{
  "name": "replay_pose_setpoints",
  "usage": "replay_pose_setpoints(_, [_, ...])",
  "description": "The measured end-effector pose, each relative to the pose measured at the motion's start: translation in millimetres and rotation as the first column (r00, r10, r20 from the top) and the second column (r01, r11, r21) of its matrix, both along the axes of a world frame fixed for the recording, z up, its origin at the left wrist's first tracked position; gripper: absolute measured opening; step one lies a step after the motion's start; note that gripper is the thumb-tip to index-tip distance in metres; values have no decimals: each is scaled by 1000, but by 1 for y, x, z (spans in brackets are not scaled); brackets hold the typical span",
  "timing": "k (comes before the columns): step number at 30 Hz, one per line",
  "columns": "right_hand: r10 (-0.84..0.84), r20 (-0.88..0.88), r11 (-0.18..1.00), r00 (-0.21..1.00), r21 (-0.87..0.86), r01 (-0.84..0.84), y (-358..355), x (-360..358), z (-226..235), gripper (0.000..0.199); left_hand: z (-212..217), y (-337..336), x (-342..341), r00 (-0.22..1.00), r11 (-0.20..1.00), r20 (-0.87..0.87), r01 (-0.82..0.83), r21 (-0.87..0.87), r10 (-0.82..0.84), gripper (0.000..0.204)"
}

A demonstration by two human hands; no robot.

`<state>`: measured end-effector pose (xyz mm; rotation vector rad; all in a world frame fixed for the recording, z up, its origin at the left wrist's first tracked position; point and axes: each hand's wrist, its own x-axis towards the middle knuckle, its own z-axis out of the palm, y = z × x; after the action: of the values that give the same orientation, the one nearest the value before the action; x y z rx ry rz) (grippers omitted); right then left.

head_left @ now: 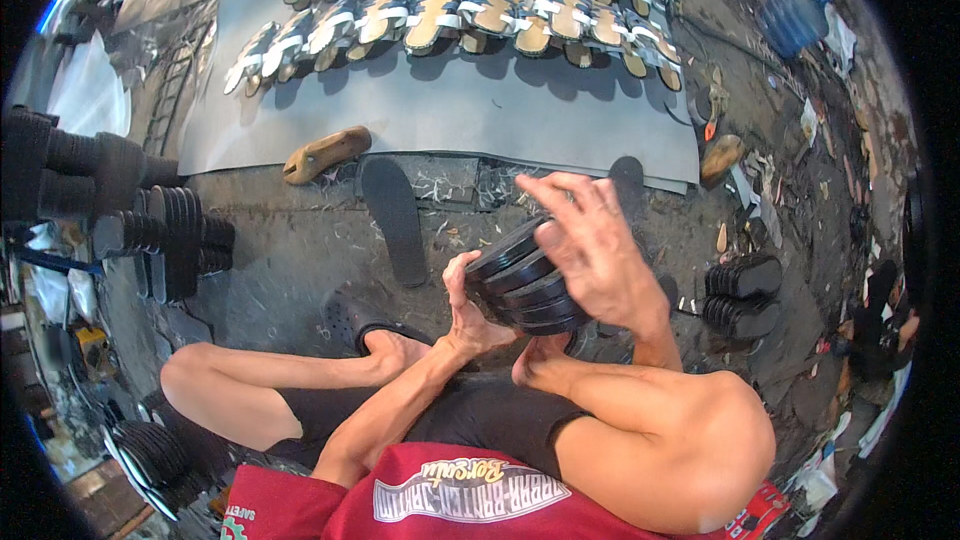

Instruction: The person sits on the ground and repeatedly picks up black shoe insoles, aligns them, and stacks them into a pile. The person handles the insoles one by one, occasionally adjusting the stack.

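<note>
Rows of finished sandals (470, 0) lie along a grey sheet (450, 110) at twelve o'clock. A wooden shoe last (325, 153) rests at its near edge, a single black sole (393, 218) just below. Stacked black soles (165, 240) stand at nine o'clock, two smaller stacks (742, 295) at three.

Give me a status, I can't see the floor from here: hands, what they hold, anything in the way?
Left hand and right hand both clamp a stack of black soles. Loose black sole on floor ahead. Nothing between the hands.
</note>
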<state>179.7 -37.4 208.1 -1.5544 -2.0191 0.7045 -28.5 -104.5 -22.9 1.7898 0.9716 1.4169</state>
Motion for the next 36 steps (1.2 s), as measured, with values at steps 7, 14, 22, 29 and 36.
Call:
replay_pose_setpoints(7, [-89,99,995,991,56,84,-8,-20,-42,48,9,4,2,986,982,-160,-81,-170,54,143])
replay_pose_setpoints(14, [-293,68,951,954,-82,298,-1,42,-97,60,75,11,-6,768,984,-637,-52,-171,-70,151])
replay_pose_setpoints(22, [-221,64,971,973,-83,226,6,8,-211,52,37,18,-8,685,975,-721,-76,-211,-103,157])
replay_pose_setpoints(29, [-480,-259,861,838,46,507,16,70,-241,61,68,34,-20,862,880,-506,-243,-408,3,136])
replay_pose_setpoints(36, [-713,-312,679,628,-79,730,-28,147,-239,63,243,91,-195,753,776,334,-353,-523,567,116])
